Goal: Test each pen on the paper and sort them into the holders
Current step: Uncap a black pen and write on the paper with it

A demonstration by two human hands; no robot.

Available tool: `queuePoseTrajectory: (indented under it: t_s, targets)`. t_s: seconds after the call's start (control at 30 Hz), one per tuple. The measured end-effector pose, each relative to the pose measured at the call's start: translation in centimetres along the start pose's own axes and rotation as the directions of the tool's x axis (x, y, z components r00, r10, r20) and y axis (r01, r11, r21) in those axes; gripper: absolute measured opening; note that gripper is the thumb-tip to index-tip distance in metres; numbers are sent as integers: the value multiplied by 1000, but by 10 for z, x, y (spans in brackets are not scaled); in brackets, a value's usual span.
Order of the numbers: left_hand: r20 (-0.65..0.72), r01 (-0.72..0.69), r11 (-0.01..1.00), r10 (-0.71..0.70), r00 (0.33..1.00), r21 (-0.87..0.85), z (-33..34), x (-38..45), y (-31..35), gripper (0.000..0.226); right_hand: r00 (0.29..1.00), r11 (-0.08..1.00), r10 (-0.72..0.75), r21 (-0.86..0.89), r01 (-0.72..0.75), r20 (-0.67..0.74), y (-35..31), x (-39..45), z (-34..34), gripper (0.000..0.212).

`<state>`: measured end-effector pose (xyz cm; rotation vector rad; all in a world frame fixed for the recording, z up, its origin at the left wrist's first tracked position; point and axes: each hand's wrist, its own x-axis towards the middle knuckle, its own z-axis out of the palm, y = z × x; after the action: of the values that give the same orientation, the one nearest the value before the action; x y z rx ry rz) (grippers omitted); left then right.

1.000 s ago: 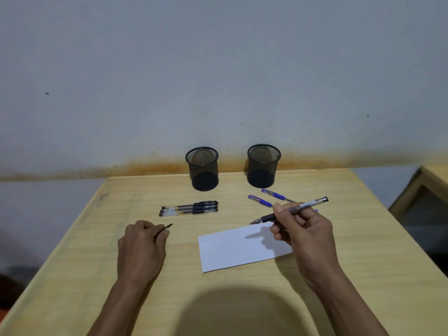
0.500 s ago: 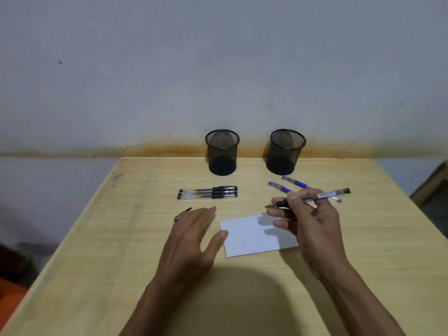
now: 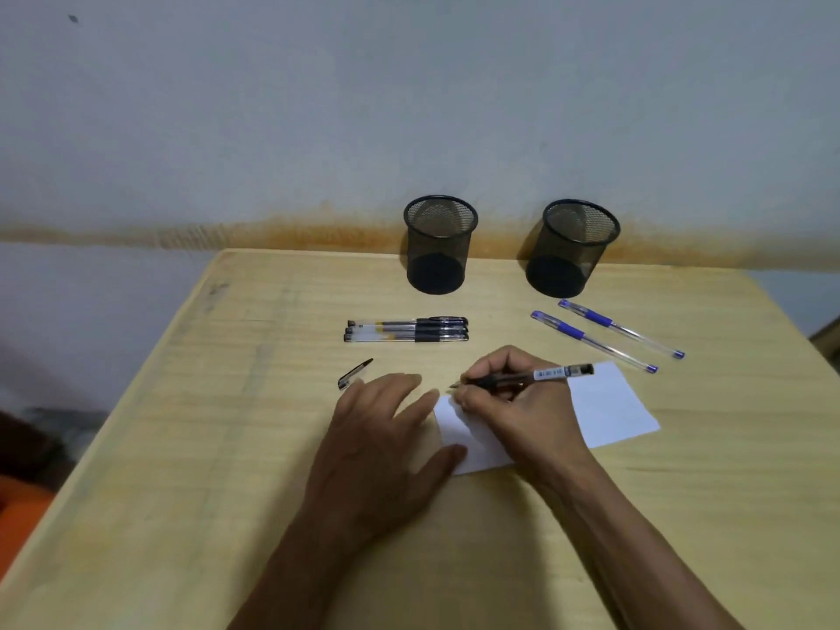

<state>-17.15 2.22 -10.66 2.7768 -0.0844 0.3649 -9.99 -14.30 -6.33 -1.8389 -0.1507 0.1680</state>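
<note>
A person's two bare hands work over a pale wooden tabletop (image 3: 682,516) set against a grey wall. The right hand (image 3: 522,411) pinches one uncapped black pen (image 3: 522,379) in a writing grip, its tip pointing left at the near-left corner of a single white sheet of paper (image 3: 609,411); whether the tip touches the sheet cannot be told. The left hand (image 3: 382,438) lies flat with fingers straight and spread, thumb and fingertips pressing on the paper's left edge.

One loose black pen cap (image 3: 354,374) lies just beyond the left hand's fingers. Farther back, three capped black pens (image 3: 407,330) lie side by side, touching, in a tidy row. To the right of them, two blue pens (image 3: 609,334) lie parallel and slanted — just beyond the paper's far edge.

At the back of the tabletop stand two black mesh holders, upright and apart — the left holder (image 3: 438,247) and the right holder (image 3: 570,252).
</note>
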Motion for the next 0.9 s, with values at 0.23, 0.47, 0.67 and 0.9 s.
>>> queuePoseTrajectory:
  t_s: [0.23, 0.47, 0.67, 0.9]
  targets:
    - [47, 12, 999, -11, 999, -31, -5, -3, -5, 69, 998, 998, 43, -54, -40, 49, 13, 8, 0, 17]
    - [89, 26, 999, -22, 996, -47, -8, -4, -3, 72, 992, 995, -15, -101, 28, 125, 9, 16, 0, 16]
    - [39, 30, 997, -28, 999, -71, -9, -4, -1, 67, 987, 974, -98, -191, 121, 126, 16, 18, 3, 16]
    - [13, 31, 996, -30, 999, -79, -8, -4, 0, 65, 976, 952, -192, -220, 211, 105, 22, 17, 5, 17]
